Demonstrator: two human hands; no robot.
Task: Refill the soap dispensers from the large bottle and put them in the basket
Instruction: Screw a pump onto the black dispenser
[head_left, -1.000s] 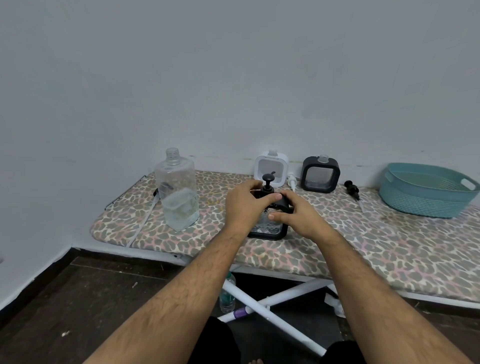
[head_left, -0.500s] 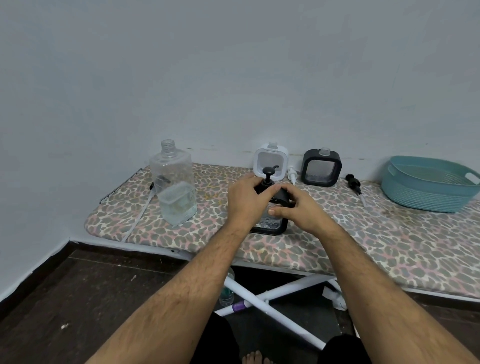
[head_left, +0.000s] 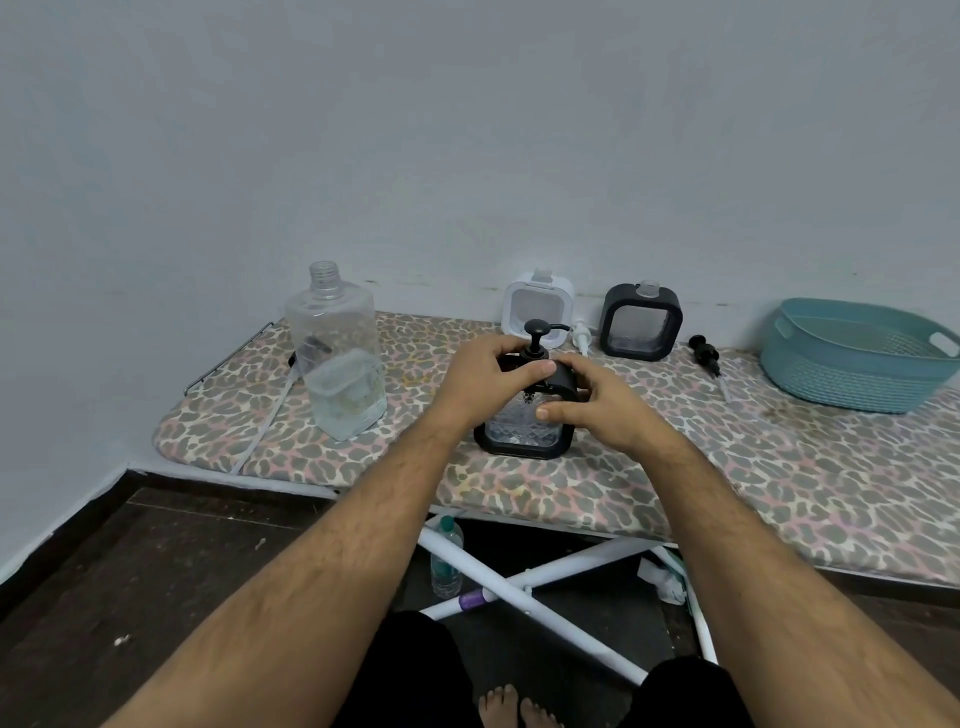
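Observation:
A black-framed soap dispenser (head_left: 524, 434) with its black pump head (head_left: 535, 338) on top stands at the near edge of the ironing board (head_left: 727, 467). My left hand (head_left: 480, 384) grips the pump collar from the left. My right hand (head_left: 592, 402) holds the dispenser's right shoulder. The large clear bottle (head_left: 337, 358), uncapped and partly filled, stands to the left. A white dispenser (head_left: 537, 309) and a second black dispenser (head_left: 641, 322), both without pumps, stand at the wall. The teal basket (head_left: 852, 358) sits at the far right.
A loose white pump (head_left: 582, 338) lies between the two rear dispensers, and a loose black pump (head_left: 706, 356) lies right of the black one. Under the board are its white crossed legs (head_left: 545, 587) and a small plastic bottle (head_left: 447, 558) on the dark floor.
My hands stay on the front dispenser. The left hand's fingers have shifted round the pump collar, and the right hand has slid slightly down its right side.

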